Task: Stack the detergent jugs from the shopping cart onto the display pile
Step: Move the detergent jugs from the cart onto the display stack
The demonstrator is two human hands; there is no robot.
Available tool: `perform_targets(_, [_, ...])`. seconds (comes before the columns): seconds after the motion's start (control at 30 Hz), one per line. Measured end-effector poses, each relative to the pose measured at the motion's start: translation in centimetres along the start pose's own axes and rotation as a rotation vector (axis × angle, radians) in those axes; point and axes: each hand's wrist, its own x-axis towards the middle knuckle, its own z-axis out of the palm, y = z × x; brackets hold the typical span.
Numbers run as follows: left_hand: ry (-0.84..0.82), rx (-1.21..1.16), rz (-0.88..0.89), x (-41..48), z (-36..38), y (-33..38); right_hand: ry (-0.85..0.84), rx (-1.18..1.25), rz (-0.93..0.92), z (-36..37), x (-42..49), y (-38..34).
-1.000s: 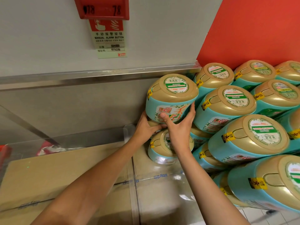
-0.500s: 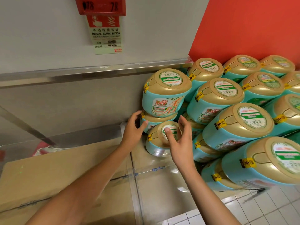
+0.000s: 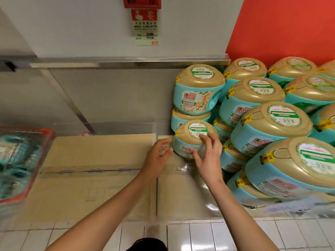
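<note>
Hands are hovering spread, gripping nothing: the left hand (image 3: 157,158) is hanging over the cardboard (image 3: 99,153), and the right hand (image 3: 210,160) is reaching in front of the low jug (image 3: 187,135) at the left foot of the display pile (image 3: 253,98). Whether its fingertips are touching the gold lid, I cannot tell. The detergent jugs (image 3: 282,116) are sitting in tiers, with the top jug (image 3: 195,98) crowning the left end. Being rigid, glossy and probably full, each is likely handling heavy and a little slippery. Both palms should be clamping the teal sides, or fingers hooking the moulded handle in the gold cap. The top jug is showing "Liby"; the sign (image 3: 145,24) above is reading "MANUAL ALARM BUTTON" and "971078".
</note>
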Motion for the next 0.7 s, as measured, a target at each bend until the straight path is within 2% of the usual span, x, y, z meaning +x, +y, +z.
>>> perform_targets(0.17, [0.162,-0.079,-0.015,-8.6,0.3,1.1,-0.095,0.105,-0.063,-2.1,-0.4,0.5])
perform_targets(0.33, [0.321,-0.135,-0.058,-17.8,-1.2,1.2,-0.154,0.332,-0.182,-2.9,-5.1,-1.4])
perform_targets(0.5, [0.477,-0.204,-0.142,-28.8,-4.6,-1.5,-0.531,0.542,-0.152,-0.5,-13.4,-6.1])
perform_targets(0.7, [0.809,-0.223,-0.334,-41.6,-10.1,-7.6,-0.943,0.547,-0.147,5.7,-23.0,-12.9])
